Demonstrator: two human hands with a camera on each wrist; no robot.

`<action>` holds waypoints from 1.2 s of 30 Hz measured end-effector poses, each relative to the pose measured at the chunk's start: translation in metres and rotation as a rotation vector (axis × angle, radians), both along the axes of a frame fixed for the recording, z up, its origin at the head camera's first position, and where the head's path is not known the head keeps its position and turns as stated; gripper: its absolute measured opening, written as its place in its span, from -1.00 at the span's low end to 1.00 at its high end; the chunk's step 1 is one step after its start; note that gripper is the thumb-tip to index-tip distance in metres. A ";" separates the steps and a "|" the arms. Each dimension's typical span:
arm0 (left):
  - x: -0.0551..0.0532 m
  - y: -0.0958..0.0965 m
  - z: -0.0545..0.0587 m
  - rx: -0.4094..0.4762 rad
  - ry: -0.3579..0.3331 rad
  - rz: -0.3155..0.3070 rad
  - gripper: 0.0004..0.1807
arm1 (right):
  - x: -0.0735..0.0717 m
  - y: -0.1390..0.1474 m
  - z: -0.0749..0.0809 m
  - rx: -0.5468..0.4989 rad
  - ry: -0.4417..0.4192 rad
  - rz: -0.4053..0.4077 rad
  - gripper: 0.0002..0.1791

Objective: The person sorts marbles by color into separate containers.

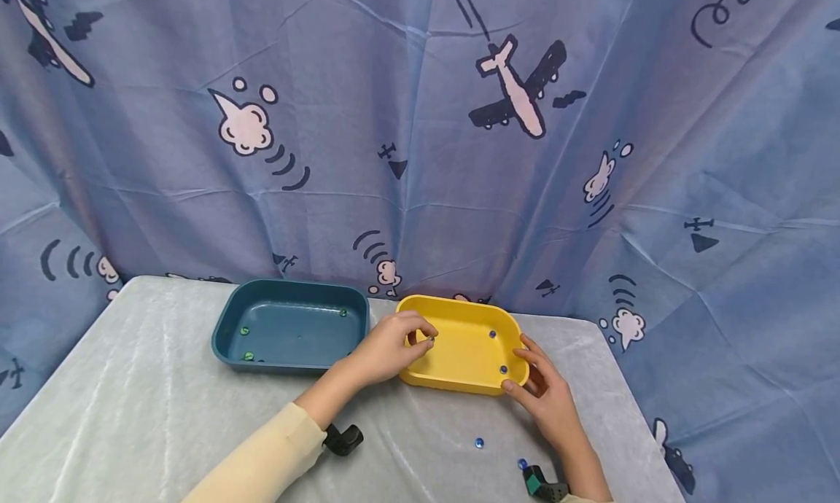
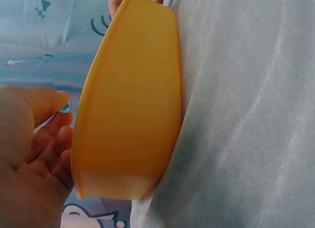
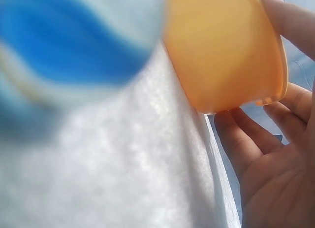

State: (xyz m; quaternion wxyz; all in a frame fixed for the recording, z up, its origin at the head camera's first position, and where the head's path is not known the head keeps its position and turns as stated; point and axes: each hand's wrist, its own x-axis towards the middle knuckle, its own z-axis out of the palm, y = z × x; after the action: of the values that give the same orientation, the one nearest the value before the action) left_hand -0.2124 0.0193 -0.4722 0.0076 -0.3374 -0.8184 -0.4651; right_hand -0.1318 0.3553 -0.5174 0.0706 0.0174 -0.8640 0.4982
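My left hand [image 1: 389, 345] is over the left end of a yellow plastic bin [image 1: 453, 383], pinching a small blue-tinted glass marble [image 2: 66, 107] between thumb and index finger. In the left wrist view the other fingers are loosely bent beside the bin's rim. At the opposite end, my right hand [image 1: 547, 401] grips the bin, its thumb by the front corner and its fingers around the outer side. Two blue marbles, one toward the back [image 1: 492, 334] and one near the front right [image 1: 503, 369], lie inside the bin.
A dark teal bin [image 1: 289, 368] stands to the left with several marbles, among them a green marble [image 1: 245, 330]. On the pale cloth in front lie a blue marble [image 1: 479, 442] and another marble [image 1: 522, 463] near the right wrist camera. A patterned curtain [image 1: 420, 160] hangs behind.
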 end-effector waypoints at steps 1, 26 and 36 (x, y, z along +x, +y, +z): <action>0.000 0.000 0.000 -0.002 -0.001 0.002 -0.86 | 0.000 0.000 0.000 0.000 0.000 0.000 -0.35; 0.000 0.002 0.000 -0.023 -0.018 0.012 -0.82 | 0.001 0.000 -0.001 -0.002 -0.005 -0.004 -0.35; 0.004 0.001 0.006 0.016 0.014 0.000 -0.83 | -0.001 0.001 0.000 -0.007 -0.005 0.004 -0.35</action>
State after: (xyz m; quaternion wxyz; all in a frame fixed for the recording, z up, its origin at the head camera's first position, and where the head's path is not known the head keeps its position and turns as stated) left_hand -0.2087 0.0199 -0.4665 0.0162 -0.3406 -0.8147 -0.4690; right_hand -0.1329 0.3559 -0.5178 0.0676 0.0179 -0.8623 0.5015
